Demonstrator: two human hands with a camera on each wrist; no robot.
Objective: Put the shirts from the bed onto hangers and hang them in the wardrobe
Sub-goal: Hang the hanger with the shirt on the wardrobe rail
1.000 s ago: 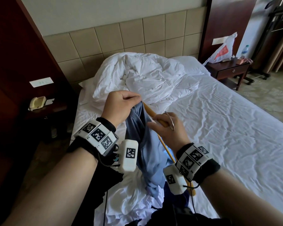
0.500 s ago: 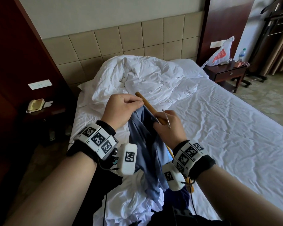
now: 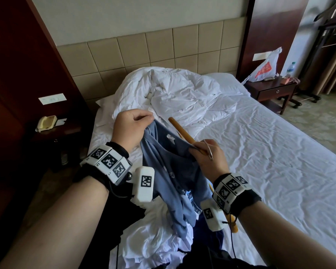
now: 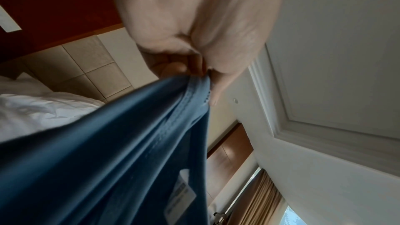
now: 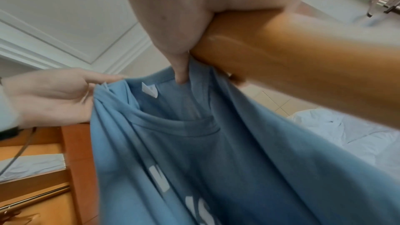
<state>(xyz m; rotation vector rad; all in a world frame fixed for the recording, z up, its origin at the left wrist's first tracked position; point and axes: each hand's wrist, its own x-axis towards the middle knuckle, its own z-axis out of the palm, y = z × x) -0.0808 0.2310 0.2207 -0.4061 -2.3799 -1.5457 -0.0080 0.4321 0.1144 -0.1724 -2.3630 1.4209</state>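
The blue shirt (image 3: 169, 167) hangs at frame centre above the bed (image 3: 279, 152), collar pinched in the raised left hand (image 3: 130, 127); the right hand (image 3: 209, 158), lower right, clenches the wooden hanger (image 3: 182, 132) and pinches the collar's other side

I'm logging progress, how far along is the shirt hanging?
Nothing looks hung yet. In hand: the left hand pinches the blue shirt's collar while the right hand grips the wooden hanger, one arm still outside the collar. Left: the white shirt and dark garments on the bed.
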